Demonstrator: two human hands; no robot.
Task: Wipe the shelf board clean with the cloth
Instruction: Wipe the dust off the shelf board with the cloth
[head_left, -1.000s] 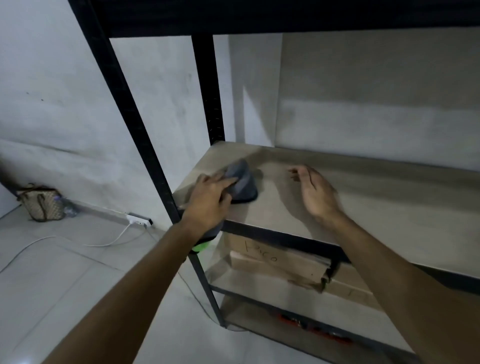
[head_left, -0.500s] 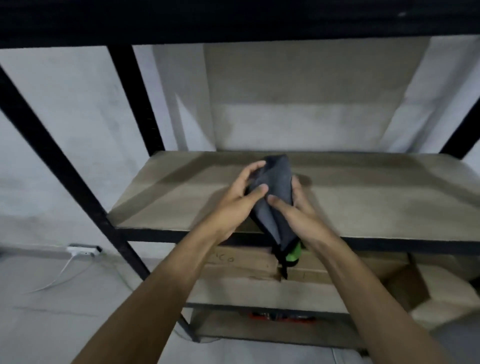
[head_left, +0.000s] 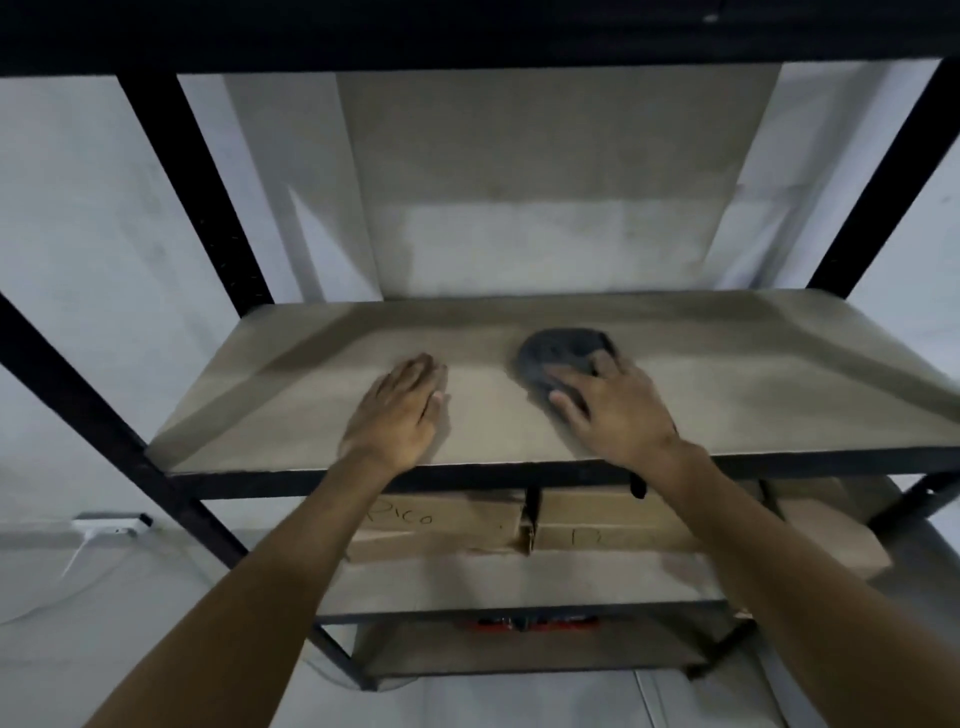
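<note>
We face a black metal rack (head_left: 192, 182) with a pale wall (head_left: 78, 234) behind it, and both our arms reach onto its shelf board (head_left: 753, 395), a wide tan panel at the level of our hands. Below the fingers, on the next shelf down, sit cardboard boxes (head_left: 457, 525), one with handwriting on its front. Low to the left of our left arm a white power strip (head_left: 111, 524) lies by the floor.

Our left hand (head_left: 400, 415) rests flat on the board, its fingers (head_left: 423, 374) straight and close together, holding nothing. Our right hand (head_left: 618, 410) presses down on the dark grey cloth (head_left: 561, 353), its fingers (head_left: 569, 402) spread over the cloth's near edge; the cloth bunches out just beyond the fingertips, flat against the board, right of the left hand and apart from it. A dark end hangs below the board's front edge under our right wrist.
</note>
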